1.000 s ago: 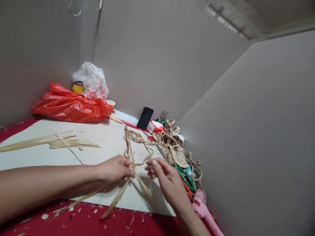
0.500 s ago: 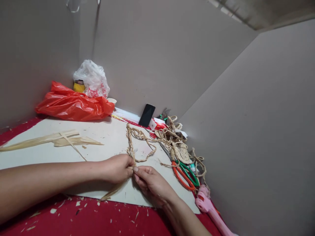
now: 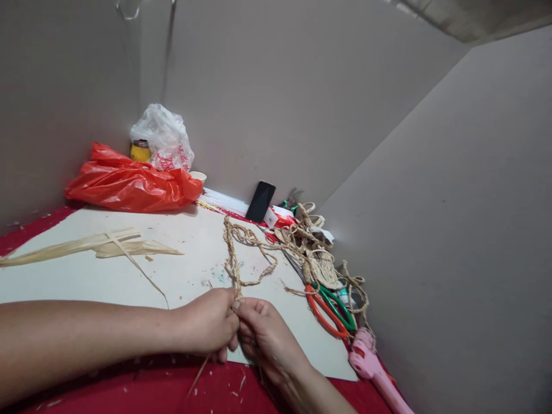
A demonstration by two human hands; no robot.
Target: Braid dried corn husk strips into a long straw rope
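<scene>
A tan braided cord (image 3: pixel 232 259) of dried plant fibre runs down the white board (image 3: pixel 194 230) to my two hands, its far part looped back on the board. My left hand (image 3: pixel 211 322) is closed around the cord's near end. Touching it, my right hand (image 3: pixel 267 333) pinches the same end between thumb and fingers. A thin loose strand (image 3: pixel 198 374) hangs below my left hand over the red cloth. Flat dried husk strips (image 3: pixel 138 247) lie on the board to the left.
Along the right edge are orange-and-green-handled scissors (image 3: pixel 330 307), bundled cords (image 3: pixel 321 267) and a pink glue gun (image 3: pixel 373 365). A black phone (image 3: pixel 260 202) leans at the back wall. Red (image 3: pixel 133 184) and white plastic bags (image 3: pixel 166 135) sit back left. Scraps litter the red cloth (image 3: pixel 164 385).
Both hands have moved slightly down, toward the near edge of the board, still gripping the cord's end. The wide strip that hung below my left hand now shows only as a thin strand.
</scene>
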